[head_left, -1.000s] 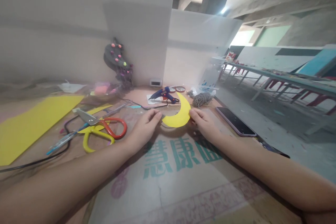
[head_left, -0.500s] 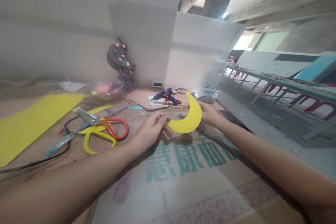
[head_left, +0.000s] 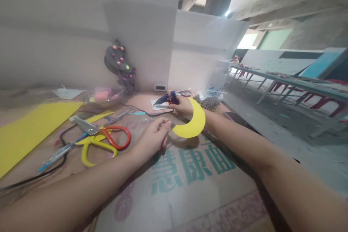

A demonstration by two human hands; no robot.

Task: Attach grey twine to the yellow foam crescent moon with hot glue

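Note:
My left hand (head_left: 156, 134) pinches the lower tip of a yellow paper crescent (head_left: 197, 125), held upright above the cardboard. Behind the crescent, my right hand (head_left: 183, 107) is closed around the handle of a dark blue hot glue gun (head_left: 166, 98). The gun's nozzle points left over a small white card (head_left: 157, 106), and its handle is mostly hidden by my fingers. To the left of my left hand lie large scissors (head_left: 94, 130) with one red and one yellow handle loop, blades apart.
Yellow sheet (head_left: 35, 127) and a blue-capped pen (head_left: 59, 152) lie at left. A dark curved ornament with pompoms (head_left: 119, 65) leans on the wall. Grey yarn (head_left: 210, 103) sits behind my right arm. Printed cardboard (head_left: 190, 195) covers the front. A long table (head_left: 285, 79) stands at right.
My right hand has moved left and away from me, from beside the crescent onto the glue gun. My left hand still holds the crescent. The view has shifted slightly.

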